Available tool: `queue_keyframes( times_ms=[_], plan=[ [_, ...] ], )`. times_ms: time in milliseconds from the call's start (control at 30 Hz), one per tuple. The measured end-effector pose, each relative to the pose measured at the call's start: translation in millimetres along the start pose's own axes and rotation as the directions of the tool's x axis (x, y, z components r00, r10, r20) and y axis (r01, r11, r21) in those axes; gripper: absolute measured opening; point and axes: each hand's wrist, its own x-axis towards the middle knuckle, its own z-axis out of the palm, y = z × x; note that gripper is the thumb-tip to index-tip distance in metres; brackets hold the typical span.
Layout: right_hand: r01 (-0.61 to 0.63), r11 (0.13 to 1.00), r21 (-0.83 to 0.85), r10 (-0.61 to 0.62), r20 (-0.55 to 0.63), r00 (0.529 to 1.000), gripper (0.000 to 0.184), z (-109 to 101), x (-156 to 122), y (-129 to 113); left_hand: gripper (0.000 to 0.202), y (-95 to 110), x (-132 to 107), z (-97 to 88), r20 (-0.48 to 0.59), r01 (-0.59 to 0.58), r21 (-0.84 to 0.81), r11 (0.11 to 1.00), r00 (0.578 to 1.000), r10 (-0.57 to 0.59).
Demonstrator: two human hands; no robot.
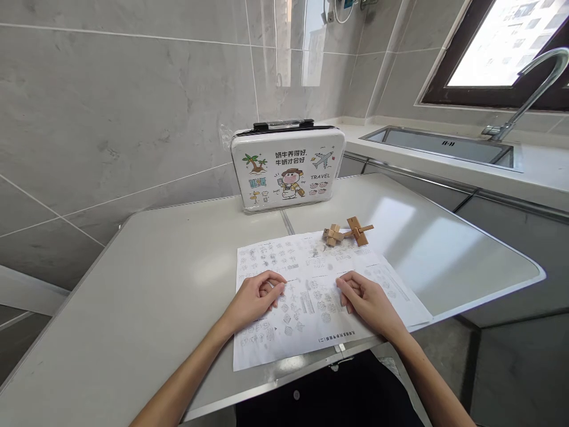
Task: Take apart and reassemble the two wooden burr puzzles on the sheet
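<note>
A printed instruction sheet [306, 332] with small diagrams lies on the folding table, upside down to my view in part. My left hand [260, 293] rests on its left side, fingers loosely curled in with nothing in them. On the right part of the sheet lies my right hand [362, 293], curled the same way and holding nothing. Beyond the hands, at the sheet's far edge, sit two small wooden interlocking puzzles: a compact burr puzzle [332, 235] and a cross-shaped wooden puzzle [358, 231] with flat crossed pieces. Neither hand touches them.
A white cartoon-printed case [288, 169] with a black handle stands upright at the back of the pale folding table [169, 279], near the tiled wall. To the right are a counter with a sink [440, 145], a curved faucet [546, 77] and a window.
</note>
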Motion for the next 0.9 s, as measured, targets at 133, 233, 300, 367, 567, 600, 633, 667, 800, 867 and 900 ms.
queue_keyframes(
  times_ms=[133, 233, 300, 367, 567, 600, 633, 667, 800, 867, 900],
  plan=[
    [-0.013, 1.000, 0.009, 0.013, 0.025, 1.000, 0.049, -3.7, 3.7, -3.6, 0.042, 1.3, -0.2, -0.1, -0.004, -0.004, -0.006, 1.000, 1.000, 0.004],
    [-0.050, 0.997, 0.052, 0.046, 0.079, 0.996, 0.050, -8.0, 9.9, -3.2, 0.042, 1.2, -0.4, -0.2, -0.008, -0.008, -0.008, 1.000, 1.000, 0.008],
    [-0.086, 0.992, 0.097, 0.075, 0.105, 0.992, 0.050, -10.8, 15.4, -2.6, 0.041, 0.7, -0.5, -0.3, -0.011, -0.012, -0.011, 1.000, 1.000, 0.011],
    [-0.110, 0.983, 0.148, 0.095, 0.101, 0.990, 0.049, -13.4, 21.6, -3.3, 0.041, 0.1, -0.4, -0.3, -0.009, -0.011, -0.013, 1.000, 1.000, 0.011],
    [-0.158, 0.871, 0.465, 0.163, 0.029, 0.986, 0.045, -24.1, 47.4, -8.7, 0.039, 0.5, -0.2, 0.0, -0.003, -0.009, -0.006, 1.000, 1.000, 0.009],
    [-0.171, 0.827, 0.535, 0.189, 0.021, 0.982, 0.042, -26.3, 52.7, -8.4, 0.038, 0.7, -0.3, 0.1, -0.002, -0.009, -0.007, 1.000, 1.000, 0.009],
    [-0.182, 0.776, 0.604, 0.210, 0.024, 0.977, 0.039, -28.5, 58.0, -7.6, 0.038, 0.8, -0.4, 0.1, -0.001, -0.009, -0.009, 1.000, 1.000, 0.009],
    [-0.192, 0.726, 0.661, 0.224, 0.036, 0.974, 0.036, -30.5, 63.2, -6.4, 0.038, 0.8, -0.4, 0.2, 0.000, -0.009, -0.010, 1.000, 1.000, 0.009],
    [-0.217, 0.567, 0.795, 0.221, 0.108, 0.969, 0.026, -37.0, 79.9, 0.9, 0.038, 0.3, -0.3, 0.6, 0.005, -0.007, -0.013, 1.000, 1.000, 0.007],
    [-0.221, 0.496, 0.840, 0.201, 0.137, 0.970, 0.023, -39.2, 85.2, 4.0, 0.038, 0.0, -0.2, 0.8, 0.006, -0.007, -0.013, 1.000, 1.000, 0.007],
    [-0.226, 0.446, 0.866, 0.193, 0.154, 0.969, 0.021, -40.2, 87.2, 5.1, 0.038, 0.0, -0.2, 0.8, 0.006, -0.007, -0.014, 1.000, 1.000, 0.007]
  ],
)
